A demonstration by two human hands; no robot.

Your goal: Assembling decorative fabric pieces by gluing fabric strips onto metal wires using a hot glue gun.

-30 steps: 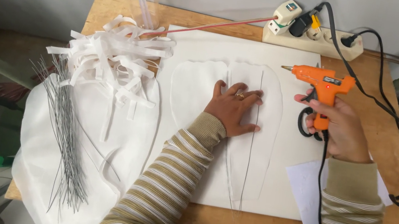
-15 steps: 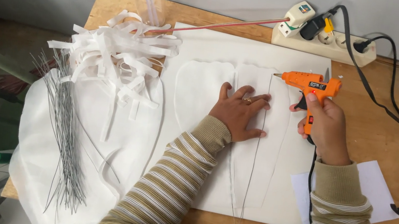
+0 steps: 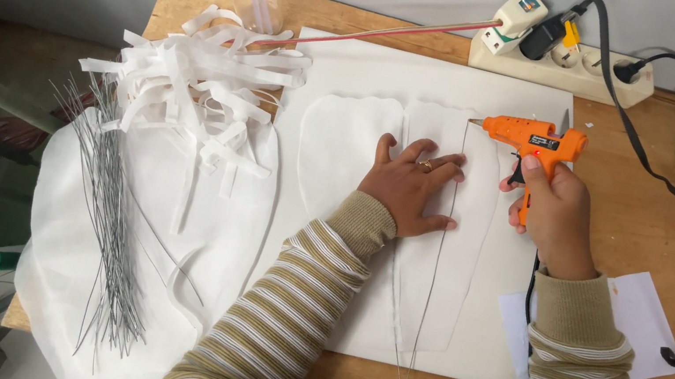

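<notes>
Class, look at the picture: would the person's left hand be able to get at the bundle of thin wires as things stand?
Probably yes. The left hand lies flat and empty on the white petal shape, and the wires lie on its own side of the table. Only loose paper strips and white sheet lie between, nothing tall.

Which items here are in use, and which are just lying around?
In use: left hand pressing white petal cutout, wire along it, right hand holding orange glue gun.
Lying about: wire bundle, white strips, power strip.
</notes>
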